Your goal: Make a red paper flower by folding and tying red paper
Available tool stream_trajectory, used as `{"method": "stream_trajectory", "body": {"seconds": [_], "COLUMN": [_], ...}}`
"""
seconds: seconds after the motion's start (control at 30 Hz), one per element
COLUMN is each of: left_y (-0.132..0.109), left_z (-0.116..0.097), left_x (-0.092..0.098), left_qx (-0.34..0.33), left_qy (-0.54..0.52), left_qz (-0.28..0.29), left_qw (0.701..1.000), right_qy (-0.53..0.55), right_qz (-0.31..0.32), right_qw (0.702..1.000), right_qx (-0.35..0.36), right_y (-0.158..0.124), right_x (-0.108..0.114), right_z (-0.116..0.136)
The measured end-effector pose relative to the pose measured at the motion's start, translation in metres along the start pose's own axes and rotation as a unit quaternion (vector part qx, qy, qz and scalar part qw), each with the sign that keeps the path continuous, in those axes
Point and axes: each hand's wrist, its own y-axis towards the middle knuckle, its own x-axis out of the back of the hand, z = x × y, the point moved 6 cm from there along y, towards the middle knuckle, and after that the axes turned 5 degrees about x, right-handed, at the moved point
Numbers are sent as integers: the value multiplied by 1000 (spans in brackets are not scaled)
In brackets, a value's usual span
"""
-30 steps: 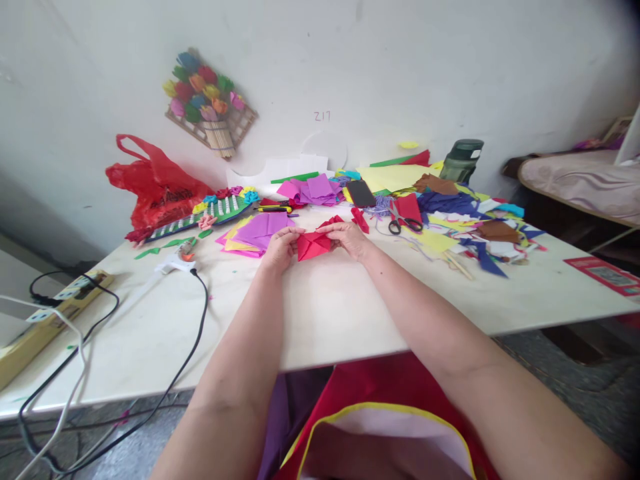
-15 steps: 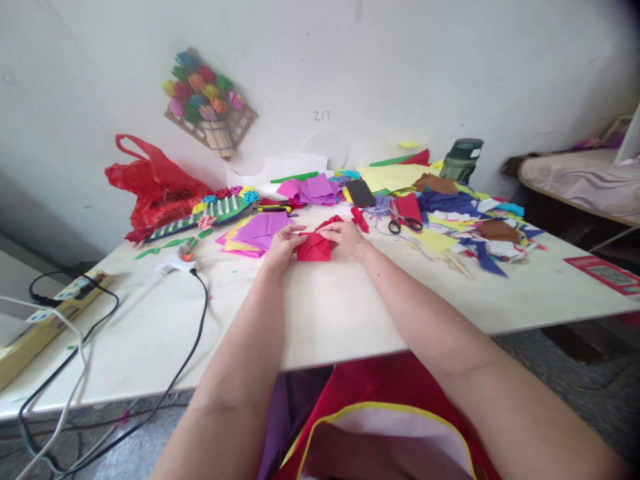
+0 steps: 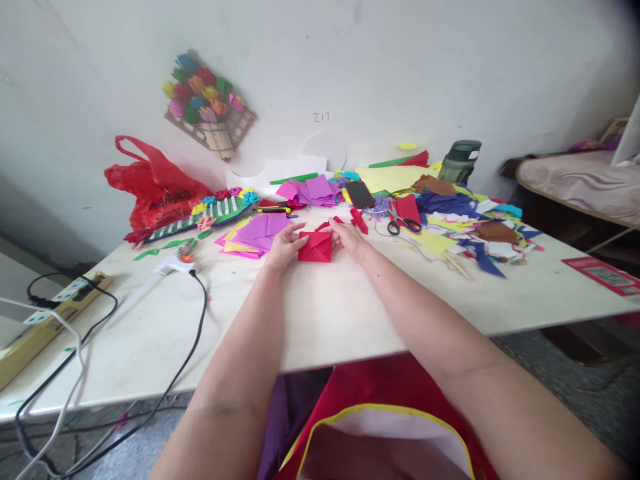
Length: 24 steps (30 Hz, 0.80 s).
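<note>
From the head camera, two bare hands were at it, and between them, low over the near middle of the table [image 3: 320,307], was one folded red paper [image 3: 316,248]! The left hand [image 3: 285,247] had the left edge pinched, thumb on top, fingers nearly closed; the right hand [image 3: 349,239] had the right edge, fingers bent in close around it. Just beyond, to the right: one pair of scissors [image 3: 404,225], one phone [image 3: 360,195], and one bottle [image 3: 459,161] at the back. Over on the left: one bag [image 3: 163,187], one glue gun [image 3: 173,268], one power strip [image 3: 67,300], and one stack [image 3: 263,232] of purple, yellow and pink sheets.

Now the hard part! The fingertips under the paper were hidden, so how tight either pinch was, I couldn't tell. The scraps [image 3: 450,207] overlapped too much to count, the bag's contents were a dark blur, and the left forearm was cut off below.
</note>
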Motion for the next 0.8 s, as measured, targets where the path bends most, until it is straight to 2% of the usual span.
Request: {"method": "stream_trajectory", "body": {"seconds": [0.23,0.47,0.8], "left_y": [-3,-3,-4], "left_z": [-3,-3,-1], "left_x": [-3,-4,-10], "left_qx": [8,14,31], "left_qy": [-5,-3,-9], "left_qz": [5,9,39], "left_qw": [1000,1000,999], "right_qy": [-30,-46,-89], "right_qz": [-19,-45,-25], "right_qw": [999,997,993], "right_qx": [34,34,67], "right_y": [-1,5,2], "right_x": [1,6,3], "right_z": [4,-1,3]}}
